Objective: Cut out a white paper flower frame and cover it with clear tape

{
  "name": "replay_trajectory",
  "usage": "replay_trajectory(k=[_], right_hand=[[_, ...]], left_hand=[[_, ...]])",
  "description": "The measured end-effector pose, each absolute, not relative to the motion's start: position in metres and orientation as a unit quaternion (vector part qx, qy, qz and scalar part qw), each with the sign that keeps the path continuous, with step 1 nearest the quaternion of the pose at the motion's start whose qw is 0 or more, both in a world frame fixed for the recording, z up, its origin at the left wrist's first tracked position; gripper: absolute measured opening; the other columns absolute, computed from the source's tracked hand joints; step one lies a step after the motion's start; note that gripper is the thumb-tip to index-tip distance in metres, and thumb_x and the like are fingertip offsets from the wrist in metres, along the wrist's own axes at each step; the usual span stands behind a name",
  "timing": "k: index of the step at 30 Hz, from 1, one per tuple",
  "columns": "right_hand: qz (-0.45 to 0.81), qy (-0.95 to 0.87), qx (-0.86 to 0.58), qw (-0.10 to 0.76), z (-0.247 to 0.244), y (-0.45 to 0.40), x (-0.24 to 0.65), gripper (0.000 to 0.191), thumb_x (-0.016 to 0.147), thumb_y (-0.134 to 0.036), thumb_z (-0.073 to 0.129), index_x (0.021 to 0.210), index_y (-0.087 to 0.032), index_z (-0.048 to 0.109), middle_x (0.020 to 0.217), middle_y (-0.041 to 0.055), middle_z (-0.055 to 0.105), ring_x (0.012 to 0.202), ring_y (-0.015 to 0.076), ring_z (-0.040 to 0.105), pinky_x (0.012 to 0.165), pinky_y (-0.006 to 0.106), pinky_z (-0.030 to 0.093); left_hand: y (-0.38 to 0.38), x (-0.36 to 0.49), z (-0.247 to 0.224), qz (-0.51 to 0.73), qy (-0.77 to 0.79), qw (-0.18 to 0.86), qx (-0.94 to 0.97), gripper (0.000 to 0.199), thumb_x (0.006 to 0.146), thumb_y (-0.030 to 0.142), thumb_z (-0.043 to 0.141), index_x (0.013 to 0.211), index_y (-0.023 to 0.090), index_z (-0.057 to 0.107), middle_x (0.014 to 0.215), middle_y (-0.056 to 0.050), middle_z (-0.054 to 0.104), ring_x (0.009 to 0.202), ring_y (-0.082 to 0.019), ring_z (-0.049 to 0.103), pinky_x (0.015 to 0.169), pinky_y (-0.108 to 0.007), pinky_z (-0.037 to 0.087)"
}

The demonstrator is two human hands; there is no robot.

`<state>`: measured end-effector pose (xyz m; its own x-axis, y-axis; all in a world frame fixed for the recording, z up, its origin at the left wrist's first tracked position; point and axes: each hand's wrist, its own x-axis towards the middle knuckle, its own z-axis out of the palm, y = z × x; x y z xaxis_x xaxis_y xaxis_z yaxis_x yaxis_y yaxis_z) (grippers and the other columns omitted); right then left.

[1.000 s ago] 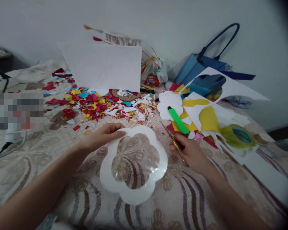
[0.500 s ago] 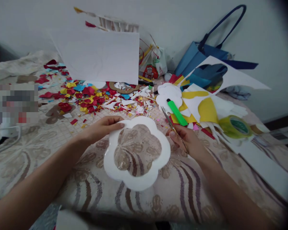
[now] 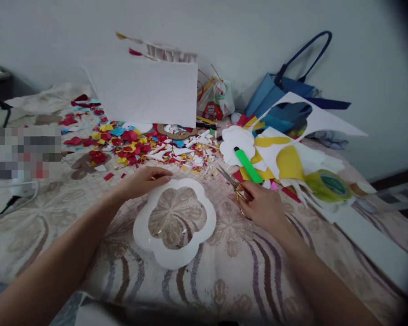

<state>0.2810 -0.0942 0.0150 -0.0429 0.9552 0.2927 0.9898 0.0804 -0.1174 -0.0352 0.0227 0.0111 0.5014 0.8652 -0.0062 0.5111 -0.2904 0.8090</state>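
My left hand (image 3: 149, 182) pinches the upper edge of a white flower-shaped ring (image 3: 204, 233), whose open middle shows the patterned tablecloth. The ring is tilted a little, over the front part of the table. To the right of it, my right hand (image 3: 260, 201) grips gold-handled scissors (image 3: 229, 177), their blades pointing up and left, apart from the ring. A green cutter or marker with a black end (image 3: 249, 165) lies just beyond the scissors, partly on white flower-shaped paper (image 3: 236, 144).
Coloured paper scraps (image 3: 132, 144) spread across the back left, below an upright white sheet (image 3: 149, 93). At the right are cut white and yellow paper, a tape roll (image 3: 329, 185) and a blue bag (image 3: 268, 97). A pixelated patch covers the left edge.
The white ring has shifted left and away from my right hand. My right hand and the scissors have moved slightly left and lower. The camera view has tilted up a little.
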Motion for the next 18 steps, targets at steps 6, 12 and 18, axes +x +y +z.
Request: replay_trajectory(k=[6, 12, 18], right_hand=[[-0.105, -0.763, -0.633, 0.08, 0.016, -0.098, 0.274, 0.033, 0.087, -0.047, 0.045, 0.093, -0.019, 0.061, 0.08, 0.0062, 0.069, 0.069, 0.0207, 0.062, 0.054, 0.028, 0.025], [-0.108, -0.777, -0.617, 0.052, 0.02, -0.101, 0.269, 0.041, 0.088, -0.055, 0.042, 0.092, -0.019, 0.06, 0.08, 0.0064, 0.068, 0.072, 0.0218, 0.064, 0.053, 0.03, 0.025], [-0.094, -0.784, -0.612, 0.039, 0.022, -0.102, 0.269, 0.038, 0.089, -0.053, 0.042, 0.088, -0.018, 0.059, 0.082, 0.0068, 0.068, 0.073, 0.0218, 0.064, 0.055, 0.03, 0.027]], left_hand=[[0.006, 0.006, 0.041, 0.278, 0.389, 0.224, 0.849, 0.034, 0.085, 0.039, 0.053, 0.107, 0.016, 0.063, 0.108, -0.01, 0.066, 0.096, -0.021, 0.061, 0.08, -0.032, 0.047], [0.016, 0.059, 0.071, 0.17, 0.309, 0.273, 0.895, 0.027, 0.084, 0.033, 0.053, 0.094, 0.013, 0.067, 0.093, -0.009, 0.07, 0.085, -0.019, 0.062, 0.072, -0.028, 0.046], [0.034, 0.077, 0.067, 0.095, 0.256, 0.326, 0.905, 0.015, 0.074, 0.021, 0.056, 0.079, 0.012, 0.067, 0.075, -0.005, 0.068, 0.068, -0.013, 0.059, 0.06, -0.024, 0.042]])
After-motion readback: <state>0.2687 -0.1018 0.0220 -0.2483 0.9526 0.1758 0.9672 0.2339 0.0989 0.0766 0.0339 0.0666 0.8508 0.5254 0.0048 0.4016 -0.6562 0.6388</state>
